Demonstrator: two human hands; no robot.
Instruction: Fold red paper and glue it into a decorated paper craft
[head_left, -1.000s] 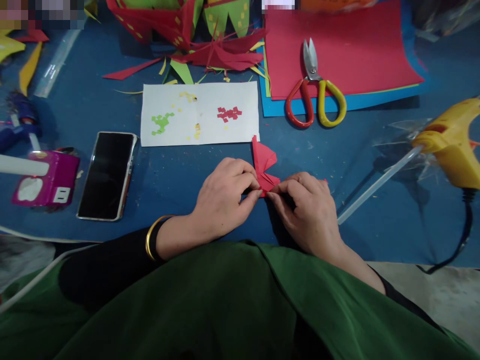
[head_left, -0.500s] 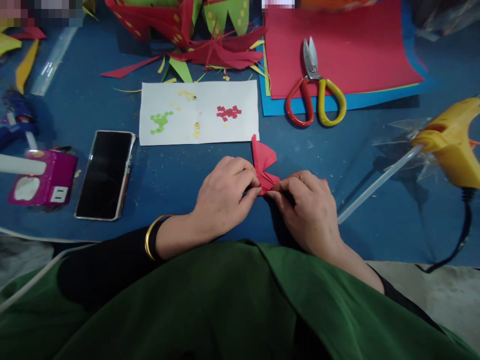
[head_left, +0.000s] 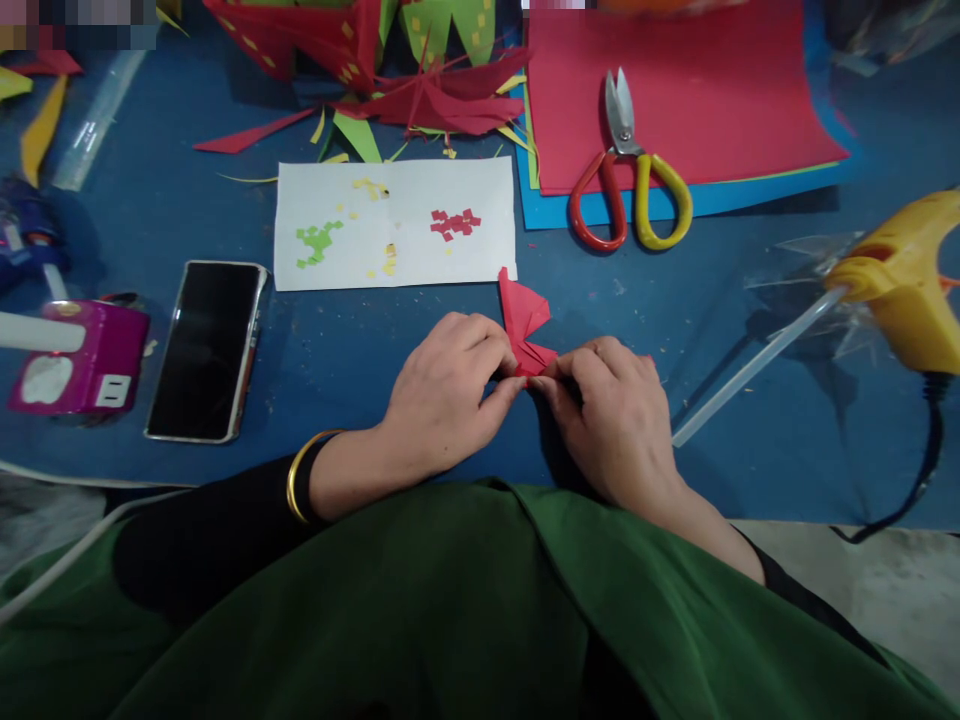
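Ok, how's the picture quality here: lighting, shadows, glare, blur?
Head view: dim overall; a dark shadow beside the right hand, another on the blue table below the yellow glue gun; small glints on the clear plastic strip; folded red paper fairly sharp, top right corner soft; top left corner pixelated.

Not a word, not a number I can read here! Over to the left of my left hand [head_left: 452, 392], here's the magenta box [head_left: 87, 375]: a pale rounded patch [head_left: 45, 380] on its front, no lettering legible on it, and right beside that a dark-marked white rectangle [head_left: 115, 390], too small to make out.
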